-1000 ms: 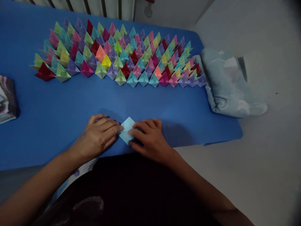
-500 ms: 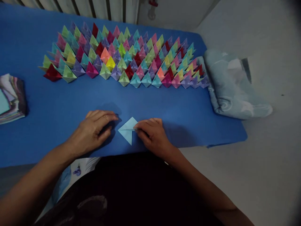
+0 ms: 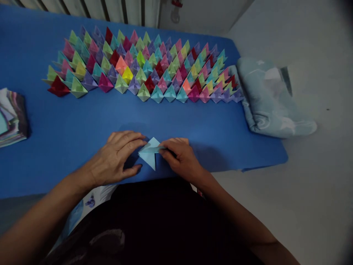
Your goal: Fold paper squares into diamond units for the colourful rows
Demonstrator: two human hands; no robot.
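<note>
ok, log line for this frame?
right hand: pinching light-blue paper | left hand: open beside paper, contact unclear | folded paper shapes: in rows beyond

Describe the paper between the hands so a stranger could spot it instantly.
Find the big blue surface, then go to its near edge. There, between the left hand and the right hand, is the pale blue paper. Unlike the pointed folded papers standing in rows beyond, it lies mostly flat, with one flap pinched by the right hand.

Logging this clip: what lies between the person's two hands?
In the head view, a folded light blue paper lies between the left hand and the right hand, which pinches it.
</note>
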